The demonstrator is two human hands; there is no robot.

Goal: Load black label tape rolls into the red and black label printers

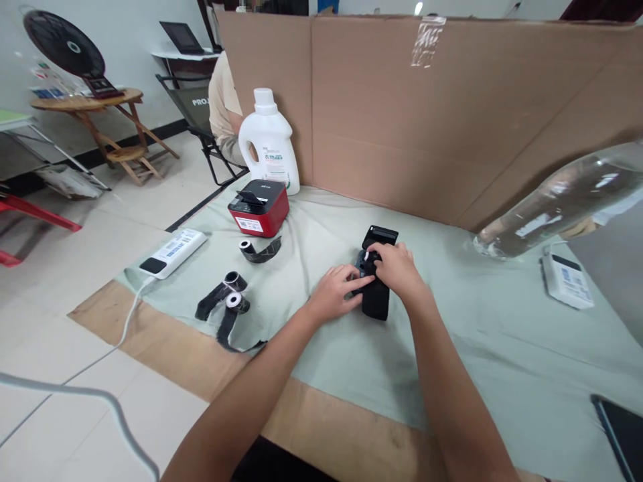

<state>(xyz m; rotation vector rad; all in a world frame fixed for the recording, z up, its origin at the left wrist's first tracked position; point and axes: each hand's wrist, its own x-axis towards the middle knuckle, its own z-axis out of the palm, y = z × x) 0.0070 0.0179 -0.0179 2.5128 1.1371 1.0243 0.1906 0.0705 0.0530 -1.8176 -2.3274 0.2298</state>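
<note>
A small black device with a raised lid, which looks like a portable printer (376, 303), lies on the pale green cloth. My left hand (331, 294) grips its left side, fingers stretched over the edge and onto the top. From the right, my right hand (398, 269) reaches into the opening below the lid (380, 235). Its fingers are closed around a dark roll (370, 265) with a white end, mostly covered by the fingers. To the left lie several loose rolls of black strip, among them a partly unwound roll (236, 303) and another black roll (261, 252) farther back.
A red and black box-shaped device (260, 207) stands before a white jug (271, 147). A white power bank (174, 253) with a cable lies left. A cardboard wall (372, 114) closes the back. A clear bottle (557, 201), white device (567, 280) and phone (623, 435) are right. A person (226, 100) sits behind.
</note>
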